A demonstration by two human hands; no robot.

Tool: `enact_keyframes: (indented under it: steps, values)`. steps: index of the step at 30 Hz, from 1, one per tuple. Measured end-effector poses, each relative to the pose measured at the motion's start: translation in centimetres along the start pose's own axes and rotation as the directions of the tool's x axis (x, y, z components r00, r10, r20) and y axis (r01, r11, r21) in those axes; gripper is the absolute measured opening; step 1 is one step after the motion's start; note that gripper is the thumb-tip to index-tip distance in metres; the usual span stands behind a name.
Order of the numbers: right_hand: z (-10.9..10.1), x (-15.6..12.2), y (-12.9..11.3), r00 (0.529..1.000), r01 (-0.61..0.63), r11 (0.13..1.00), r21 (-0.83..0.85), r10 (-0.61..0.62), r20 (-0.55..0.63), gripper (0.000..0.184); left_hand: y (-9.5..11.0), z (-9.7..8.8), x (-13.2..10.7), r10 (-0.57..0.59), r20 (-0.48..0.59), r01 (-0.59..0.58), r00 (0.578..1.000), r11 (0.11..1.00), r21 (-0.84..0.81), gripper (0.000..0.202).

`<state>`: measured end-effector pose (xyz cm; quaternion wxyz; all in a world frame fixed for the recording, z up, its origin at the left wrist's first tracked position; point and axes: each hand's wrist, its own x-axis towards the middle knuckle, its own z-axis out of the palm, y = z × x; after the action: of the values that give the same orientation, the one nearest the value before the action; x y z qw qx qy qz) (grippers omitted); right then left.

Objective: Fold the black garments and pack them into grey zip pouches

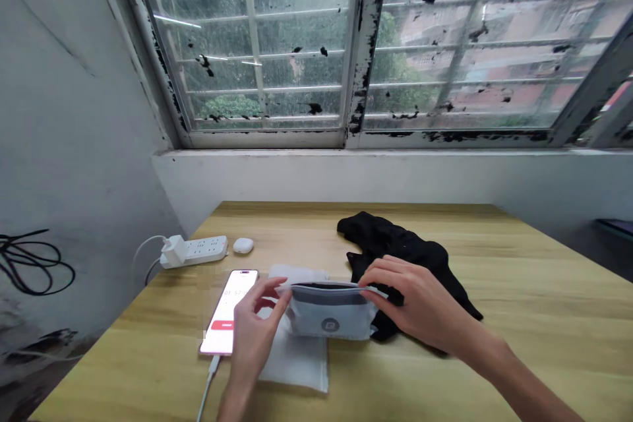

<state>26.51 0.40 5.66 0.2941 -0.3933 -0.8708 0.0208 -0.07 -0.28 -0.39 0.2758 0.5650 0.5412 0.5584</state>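
Between my two hands hangs a frosted zip bag [331, 316] with a grey band along its top and a round dark emblem on the front. Its mouth is parted, and something dark shows inside. My left hand [260, 316] pinches the left end of the top edge with thumb and fingers. At the opposite end, my right hand [403, 290] grips the right corner the same way. Beneath the bag lies a flat whitish translucent sheet or bag [301, 366]. Crumpled black fabric [395, 241] rests behind and partly under my right hand.
A lit phone [225, 316], plugged into a white cable [208, 382], lies beside my left hand. Farther back are a white earbud case [242, 246] and a power strip [208, 249] with a charger. The wooden table [534, 303] meets a wall below the window.
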Motion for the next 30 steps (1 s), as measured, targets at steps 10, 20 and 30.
enact_keyframes:
  steps: [10, 20, 30]
  values:
    - [1.8, 4.4, -1.0, 0.981, -0.011, 0.985, 0.171, -0.022, 0.193, 0.02, -1.0, 1.5, -2.2, 0.206, -0.192, -0.184, 0.959, 0.974, 0.129, 0.023]
    - [0.5, 4.6, -0.3, 0.973, -0.004, 0.978, 0.209, -0.045, 0.225, 0.016, -1.9, 1.1, -2.4, 0.142, -0.086, -0.12, 0.986, 0.967, 0.223, 0.034]
    - [0.6, 4.6, -0.7, 0.923, 0.019, 0.997, 0.069, -0.044, 0.383, 0.012, -2.4, 1.1, -2.1, 0.222, -0.038, -0.205, 0.974, 0.942, 0.265, 0.023]
